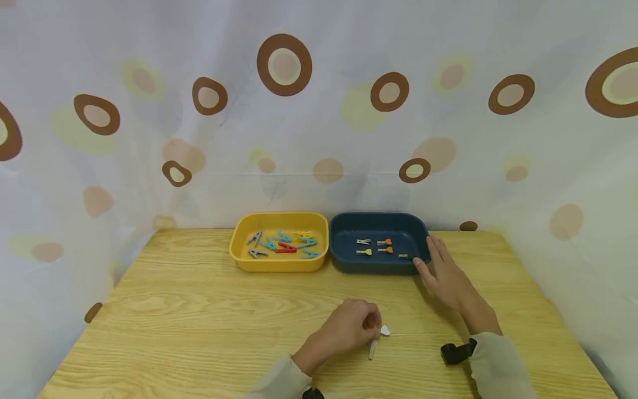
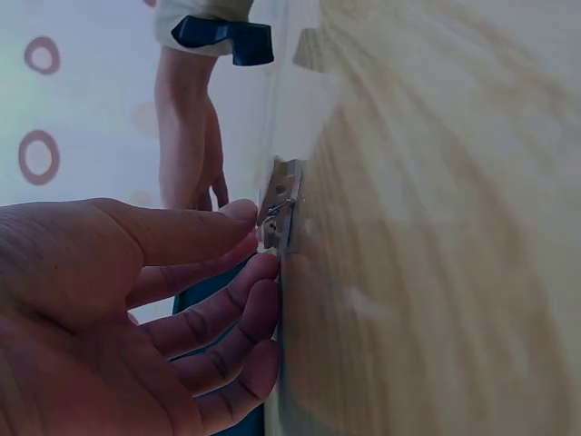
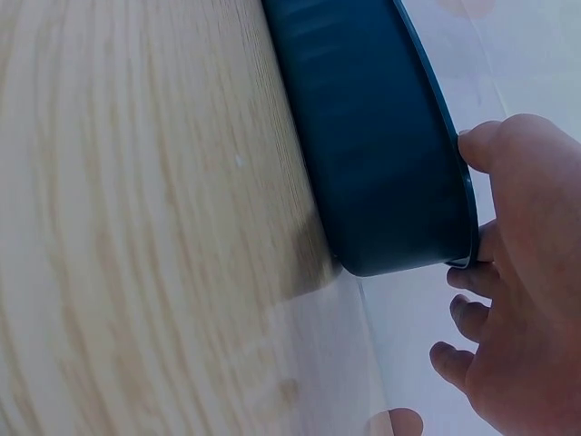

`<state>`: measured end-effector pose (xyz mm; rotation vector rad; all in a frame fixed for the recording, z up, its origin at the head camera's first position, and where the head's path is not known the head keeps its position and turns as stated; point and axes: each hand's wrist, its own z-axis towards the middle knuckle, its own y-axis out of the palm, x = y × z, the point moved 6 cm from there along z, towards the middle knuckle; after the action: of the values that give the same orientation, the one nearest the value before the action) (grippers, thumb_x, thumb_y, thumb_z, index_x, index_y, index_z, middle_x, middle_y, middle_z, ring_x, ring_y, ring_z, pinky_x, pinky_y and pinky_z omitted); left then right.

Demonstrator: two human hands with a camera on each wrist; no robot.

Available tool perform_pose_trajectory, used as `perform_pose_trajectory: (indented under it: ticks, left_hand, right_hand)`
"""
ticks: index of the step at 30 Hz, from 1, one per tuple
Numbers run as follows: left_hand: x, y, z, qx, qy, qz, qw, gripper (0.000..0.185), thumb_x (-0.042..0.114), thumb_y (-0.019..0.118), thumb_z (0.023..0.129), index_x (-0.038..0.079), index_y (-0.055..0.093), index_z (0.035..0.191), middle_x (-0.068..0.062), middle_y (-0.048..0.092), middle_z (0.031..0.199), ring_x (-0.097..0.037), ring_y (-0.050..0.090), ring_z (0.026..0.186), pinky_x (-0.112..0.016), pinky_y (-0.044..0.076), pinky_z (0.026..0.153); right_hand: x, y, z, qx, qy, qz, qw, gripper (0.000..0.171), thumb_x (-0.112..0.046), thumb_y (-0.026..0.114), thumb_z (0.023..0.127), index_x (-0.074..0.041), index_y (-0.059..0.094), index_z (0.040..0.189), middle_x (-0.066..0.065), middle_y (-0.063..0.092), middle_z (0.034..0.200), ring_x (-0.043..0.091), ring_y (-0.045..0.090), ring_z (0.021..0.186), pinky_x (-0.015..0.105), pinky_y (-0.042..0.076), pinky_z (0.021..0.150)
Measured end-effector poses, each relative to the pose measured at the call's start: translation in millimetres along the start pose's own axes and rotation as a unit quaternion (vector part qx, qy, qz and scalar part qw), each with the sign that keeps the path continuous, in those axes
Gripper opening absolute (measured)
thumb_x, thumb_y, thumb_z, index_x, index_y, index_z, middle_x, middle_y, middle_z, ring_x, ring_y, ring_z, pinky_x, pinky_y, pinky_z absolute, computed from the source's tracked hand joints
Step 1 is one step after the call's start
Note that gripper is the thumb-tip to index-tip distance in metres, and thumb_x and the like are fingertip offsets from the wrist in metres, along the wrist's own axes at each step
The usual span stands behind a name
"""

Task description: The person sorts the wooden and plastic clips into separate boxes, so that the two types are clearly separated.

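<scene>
In the head view my left hand (image 1: 350, 327) is low over the table, its thumb and index finger pinching a small clothespin (image 1: 372, 350) with a white heart at one end. The left wrist view shows the clothespin's metal spring (image 2: 280, 208) beside the thumb tip, and the other fingers loosely bent. My right hand (image 1: 448, 277) rests at the right front corner of a dark blue tray (image 1: 379, 268). Its thumb touches the tray's front rim and its fairly straight fingers lie along the right end, as the right wrist view also shows.
Several small clothespins lie in the blue tray, some with orange hearts (image 1: 387, 250) and one with a yellow heart (image 1: 368, 252). To its left stands a yellow tray (image 1: 279, 266) with several blue, grey, red and yellow plastic clothespins. A patterned curtain (image 1: 319, 127) hangs behind the wooden table (image 1: 199, 332).
</scene>
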<state>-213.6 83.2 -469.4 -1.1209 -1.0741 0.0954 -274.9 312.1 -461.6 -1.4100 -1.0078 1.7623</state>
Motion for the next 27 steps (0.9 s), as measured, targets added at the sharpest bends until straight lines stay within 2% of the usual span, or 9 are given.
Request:
perform_pose_trajectory:
  ticks: [6, 17, 27]
  left_hand:
    - [3.2, 1.7, -1.5, 0.003, 0.012, 0.014, 0.9998, 0.010, 0.009, 0.079, 0.091, 0.013, 0.072, 0.086, 0.012, 0.058, 0.076, 0.002, 0.050, 0.067, -0.014, 0.044, 0.062]
    - [5.6, 3.3, -5.7, -0.004, 0.000, 0.048, 0.9989, 0.014, 0.011, 0.078, 0.093, 0.016, 0.071, 0.082, 0.013, 0.055, 0.073, 0.002, 0.048, 0.065, -0.015, 0.042, 0.058]
    - [-6.0, -11.3, -6.2, 0.036, -0.003, 0.040, 0.9985, 0.010, 0.010, 0.078, 0.092, 0.016, 0.074, 0.085, 0.011, 0.056, 0.075, -0.001, 0.048, 0.066, -0.016, 0.043, 0.060]
  right_hand:
    - [-2, -2, 2, 0.003, 0.000, -0.005, 1.000, 0.081, -0.048, 0.038, 0.111, 0.003, 0.003, 0.163, 0.027, 0.001, 0.169, 0.047, 0.001, 0.154, 0.070, 0.016, 0.116]
    - [-2, -1, -2, -0.001, 0.000, -0.003, 1.000, 0.082, -0.047, 0.039, 0.111, 0.005, 0.004, 0.162, 0.029, 0.002, 0.168, 0.048, 0.001, 0.154, 0.070, 0.016, 0.116]
    - [0, -1, -1, -0.002, 0.001, -0.020, 1.000, 0.082, -0.049, 0.038, 0.111, 0.004, 0.004, 0.163, 0.029, 0.004, 0.168, 0.049, 0.004, 0.154, 0.070, 0.018, 0.116]
